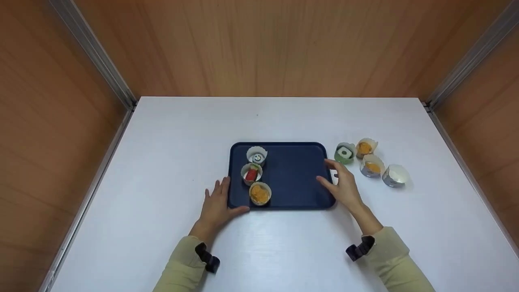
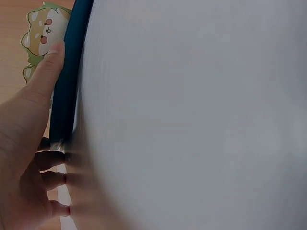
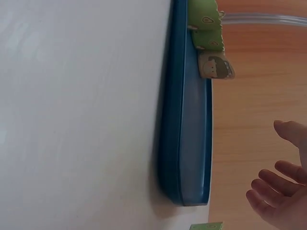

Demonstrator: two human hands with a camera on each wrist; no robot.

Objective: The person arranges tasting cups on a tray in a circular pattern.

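A dark blue tray (image 1: 298,176) lies on the white table. Three small cupcakes in paper cups stand in a column along its left side: one with a smiling face (image 1: 257,157), one with a red topping (image 1: 251,174) and one with an orange top (image 1: 260,194). At the tray's front left corner rests my left hand (image 1: 216,209), its thumb along the front rim and its fingers against the left side. My right hand (image 1: 344,186) is held over the tray's right edge with fingers spread and nothing between them; the right wrist view shows this hand (image 3: 283,182) apart from the tray.
Right of the tray stand a green cup with a white top (image 1: 344,153), two orange-topped cupcakes, one behind (image 1: 365,148) and one nearer (image 1: 372,166), and a white-topped cup (image 1: 396,175). Wooden panels (image 1: 259,48) wall the table at the back and sides.
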